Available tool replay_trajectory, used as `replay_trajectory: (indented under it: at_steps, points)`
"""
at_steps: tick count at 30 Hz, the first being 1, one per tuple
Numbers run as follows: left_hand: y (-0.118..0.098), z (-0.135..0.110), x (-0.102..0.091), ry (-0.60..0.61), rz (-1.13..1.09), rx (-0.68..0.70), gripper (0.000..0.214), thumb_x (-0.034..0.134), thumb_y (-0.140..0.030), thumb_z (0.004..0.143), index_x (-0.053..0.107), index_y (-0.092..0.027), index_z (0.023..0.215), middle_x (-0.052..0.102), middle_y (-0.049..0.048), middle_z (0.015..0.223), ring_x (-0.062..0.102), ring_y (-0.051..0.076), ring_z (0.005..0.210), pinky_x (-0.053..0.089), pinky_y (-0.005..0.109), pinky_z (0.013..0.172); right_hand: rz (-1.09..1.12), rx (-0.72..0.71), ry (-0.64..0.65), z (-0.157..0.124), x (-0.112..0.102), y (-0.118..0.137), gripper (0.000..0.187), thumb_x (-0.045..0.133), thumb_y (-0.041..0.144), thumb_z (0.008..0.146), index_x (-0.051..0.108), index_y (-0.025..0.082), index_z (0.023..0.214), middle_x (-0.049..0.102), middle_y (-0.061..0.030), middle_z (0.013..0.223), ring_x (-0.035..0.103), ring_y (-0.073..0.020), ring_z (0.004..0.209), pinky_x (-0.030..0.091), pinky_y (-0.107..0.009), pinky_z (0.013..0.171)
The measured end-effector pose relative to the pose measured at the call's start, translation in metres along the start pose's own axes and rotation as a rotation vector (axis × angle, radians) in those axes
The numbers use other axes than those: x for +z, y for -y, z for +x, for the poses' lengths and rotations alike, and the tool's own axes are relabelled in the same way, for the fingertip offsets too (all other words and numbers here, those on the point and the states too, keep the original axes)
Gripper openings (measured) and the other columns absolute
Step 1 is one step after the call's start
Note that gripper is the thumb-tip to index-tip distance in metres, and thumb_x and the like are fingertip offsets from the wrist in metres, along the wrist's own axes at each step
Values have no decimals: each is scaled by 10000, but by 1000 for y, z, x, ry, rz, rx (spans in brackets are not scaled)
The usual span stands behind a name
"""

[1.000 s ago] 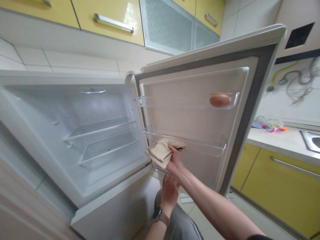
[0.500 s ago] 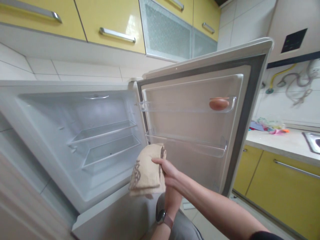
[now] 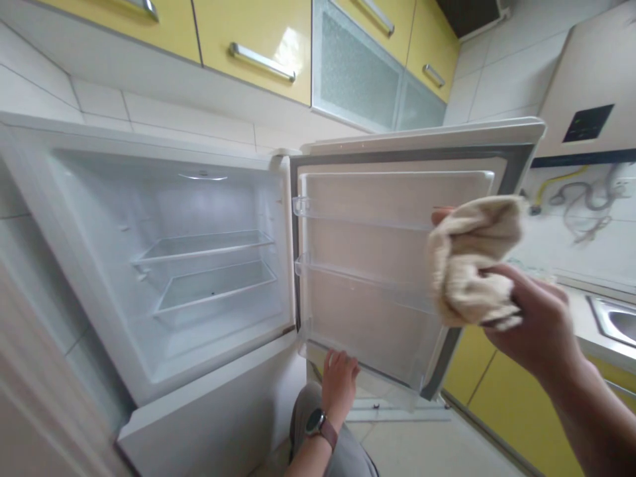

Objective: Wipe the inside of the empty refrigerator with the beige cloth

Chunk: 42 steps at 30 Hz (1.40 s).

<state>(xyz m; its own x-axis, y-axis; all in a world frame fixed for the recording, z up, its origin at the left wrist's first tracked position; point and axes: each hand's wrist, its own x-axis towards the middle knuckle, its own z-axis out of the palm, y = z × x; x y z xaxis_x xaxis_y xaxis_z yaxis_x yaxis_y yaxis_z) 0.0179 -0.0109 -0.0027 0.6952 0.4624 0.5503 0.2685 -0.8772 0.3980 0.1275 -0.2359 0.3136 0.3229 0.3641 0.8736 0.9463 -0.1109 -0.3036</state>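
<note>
A white fridge stands with its upper compartment open and its door (image 3: 392, 265) swung out to the right. My right hand (image 3: 539, 318) is closed round a crumpled beige cloth (image 3: 470, 265), held up in front of the door's right side. The cloth hides most of a brown egg (image 3: 437, 215) on the upper door shelf. My left hand (image 3: 339, 377), with a watch on its wrist, holds the bottom edge of the door, fingers curled over it.
Inside the fridge are two clear shelves (image 3: 209, 245) with nothing on them. Yellow wall cabinets (image 3: 248, 33) hang above. To the right, a counter with a steel sink (image 3: 613, 318) tops yellow base cabinets (image 3: 481, 391).
My right hand has carried the cloth from the lower left of the door up and across to its upper right. The camera has moved closer and turned right.
</note>
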Motion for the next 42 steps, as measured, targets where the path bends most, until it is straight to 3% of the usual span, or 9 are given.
replay_trajectory:
  at_steps: [4,7,10,14,23,29,34,39,42]
  points:
    - [1,-2,3,-19,-30,13,176,596,-118,971,721,-238,1003,661,36,1034,602,246,1122,351,542,1204,-325,-164,406,15,24,-20,631,556,85,689,714,284,1266,773,-79,1181,723,-268,1009,471,-338,810]
    - [1,-2,5,-9,-41,6,185,605,-120,969,725,-250,1026,671,35,1052,608,245,1130,356,538,1200,-521,-85,586,33,49,-29,385,565,117,752,729,252,1073,781,-55,882,682,-229,731,389,-287,675]
    - [1,-1,6,-14,-49,-2,185,609,-114,966,716,-255,1019,672,23,1044,611,235,1121,344,532,1210,-445,-18,746,59,68,-30,225,581,199,811,730,247,971,761,-32,813,650,-196,679,358,-257,631]
    - [1,0,9,-13,-46,1,176,598,-114,969,710,-247,997,666,28,1032,616,239,1113,341,547,1211,-135,37,970,94,97,-21,290,599,228,761,766,215,998,774,-26,864,668,-184,744,397,-221,611]
    - [4,-4,12,-44,-71,-5,164,574,-127,991,683,-243,949,647,16,1011,604,227,1089,315,545,1225,-8,56,1010,125,216,30,221,591,160,706,755,149,854,697,-31,699,590,-151,636,386,-204,548]
    - [9,-7,12,-38,-57,-14,159,589,-137,987,682,-250,923,641,-6,995,594,214,1078,308,539,1228,-2,-39,1089,140,277,57,377,628,135,708,733,186,1067,741,-29,899,668,-175,796,443,-172,615]
    - [12,-9,10,-10,-15,-9,145,604,-146,981,684,-256,932,650,-7,1025,584,207,1094,308,518,1229,-62,-133,1239,145,277,49,373,600,103,722,708,203,1066,724,-21,883,666,-171,768,453,-191,608]
    - [12,-10,10,-9,-37,-8,170,580,-132,986,686,-252,928,645,3,1012,586,215,1098,311,528,1224,-109,-9,1294,142,250,42,153,606,163,751,685,144,880,673,-38,787,615,-154,673,416,-206,532]
    - [13,-11,9,-35,-62,6,180,575,-119,986,697,-248,953,649,10,1021,591,214,1107,310,529,1226,-98,85,1319,139,230,38,182,619,212,748,690,134,896,699,-46,836,636,-163,706,446,-210,552]
